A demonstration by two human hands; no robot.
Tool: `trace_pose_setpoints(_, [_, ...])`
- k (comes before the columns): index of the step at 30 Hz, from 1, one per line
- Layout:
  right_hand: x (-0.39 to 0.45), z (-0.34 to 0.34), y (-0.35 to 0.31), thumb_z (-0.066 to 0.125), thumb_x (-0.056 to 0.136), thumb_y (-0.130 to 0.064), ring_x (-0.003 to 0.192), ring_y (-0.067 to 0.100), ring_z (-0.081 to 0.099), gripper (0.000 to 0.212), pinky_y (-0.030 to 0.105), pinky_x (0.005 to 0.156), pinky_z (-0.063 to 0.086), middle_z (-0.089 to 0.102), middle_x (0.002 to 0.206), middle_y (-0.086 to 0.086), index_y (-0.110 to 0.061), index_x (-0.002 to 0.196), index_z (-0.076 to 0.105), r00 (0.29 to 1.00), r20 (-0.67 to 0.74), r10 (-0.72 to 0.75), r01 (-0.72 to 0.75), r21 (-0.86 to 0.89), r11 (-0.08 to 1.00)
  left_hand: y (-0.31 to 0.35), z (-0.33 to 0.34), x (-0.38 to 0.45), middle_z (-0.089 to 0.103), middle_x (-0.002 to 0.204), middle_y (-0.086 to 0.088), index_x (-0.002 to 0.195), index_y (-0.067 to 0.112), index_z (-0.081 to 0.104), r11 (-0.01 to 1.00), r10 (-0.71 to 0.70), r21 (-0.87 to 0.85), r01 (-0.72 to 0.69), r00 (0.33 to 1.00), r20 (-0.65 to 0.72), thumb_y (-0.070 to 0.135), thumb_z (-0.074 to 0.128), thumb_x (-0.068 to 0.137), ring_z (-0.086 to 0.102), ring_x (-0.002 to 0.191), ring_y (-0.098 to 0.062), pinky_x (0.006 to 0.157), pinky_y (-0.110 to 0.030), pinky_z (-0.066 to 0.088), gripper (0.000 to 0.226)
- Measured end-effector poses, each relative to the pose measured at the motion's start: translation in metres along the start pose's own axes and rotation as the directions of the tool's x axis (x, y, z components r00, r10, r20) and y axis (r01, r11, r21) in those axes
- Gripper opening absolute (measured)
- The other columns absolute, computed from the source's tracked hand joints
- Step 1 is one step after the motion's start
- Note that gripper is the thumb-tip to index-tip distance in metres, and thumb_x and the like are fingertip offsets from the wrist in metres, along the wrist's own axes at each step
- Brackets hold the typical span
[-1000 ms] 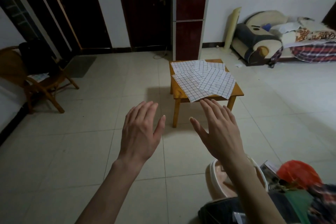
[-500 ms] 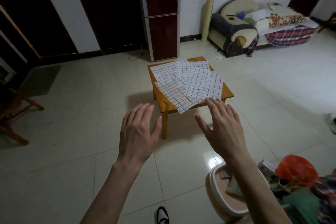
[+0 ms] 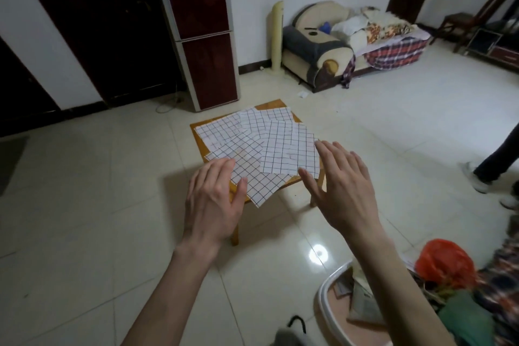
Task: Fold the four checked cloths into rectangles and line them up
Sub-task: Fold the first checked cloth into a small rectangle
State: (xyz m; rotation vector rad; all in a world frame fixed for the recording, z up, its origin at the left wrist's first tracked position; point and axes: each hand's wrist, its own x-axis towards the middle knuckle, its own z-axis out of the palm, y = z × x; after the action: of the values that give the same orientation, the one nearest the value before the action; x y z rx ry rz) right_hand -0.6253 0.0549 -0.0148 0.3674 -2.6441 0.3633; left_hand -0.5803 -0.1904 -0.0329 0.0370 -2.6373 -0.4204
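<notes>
Your left hand and your right hand are both held out flat with fingers spread, holding nothing, in front of the four checked cloths that lie unfolded and overlapping on the small wooden table.

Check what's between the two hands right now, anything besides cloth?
Head view: between the left hand and right hand show only the overlapping checked cloths and an edge of the wooden table.
</notes>
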Motion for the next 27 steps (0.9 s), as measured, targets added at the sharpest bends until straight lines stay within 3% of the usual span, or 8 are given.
trace_pose_setpoints(6, [0.065, 0.044, 0.035, 0.035, 0.104, -0.064, 0.151, 0.023, 0.039, 0.073, 0.043, 0.126, 0.025, 0.050, 0.157, 0.006, -0.013, 0.155, 0.044, 0.999, 0.020, 0.040, -0.039, -0.022, 0.999, 0.005, 0.057, 0.081, 0.060, 0.143, -0.007, 0.143, 0.012, 0.056, 0.998, 0.065, -0.029, -0.064, 0.998, 0.029, 0.047, 0.041, 0.108, 0.051, 0.136, -0.021, 0.117, -0.036, 0.034, 0.052])
trace_pose_setpoints(20, [0.238, 0.142, 0.138, 0.032, 0.104, -0.065, 0.151, 0.022, 0.039, 0.073, 0.041, 0.125, 0.024, 0.050, 0.158, 0.004, -0.014, 0.155, 0.045, 0.996, 0.092, -0.002, 0.002, -0.005, 1.000, 0.033, 0.191, 0.263, 0.059, 0.145, -0.006, 0.145, 0.014, 0.054, 0.999, 0.024, -0.037, -0.021, 0.995, 0.095, 0.049, 0.038, 0.108, 0.050, 0.139, -0.022, 0.117, -0.048, 0.041, 0.054])
trace_pose_setpoints(27, [0.304, 0.177, 0.184, 0.033, 0.104, -0.066, 0.149, 0.020, 0.041, 0.071, 0.041, 0.124, 0.027, 0.053, 0.155, 0.002, -0.016, 0.153, 0.047, 0.991, 0.132, -0.032, 0.032, -0.001, 0.999, 0.044, 0.241, 0.321, 0.060, 0.144, -0.006, 0.143, 0.013, 0.056, 1.000, 0.005, -0.029, -0.001, 0.994, 0.110, 0.047, 0.040, 0.108, 0.050, 0.138, -0.022, 0.117, -0.048, 0.040, 0.052])
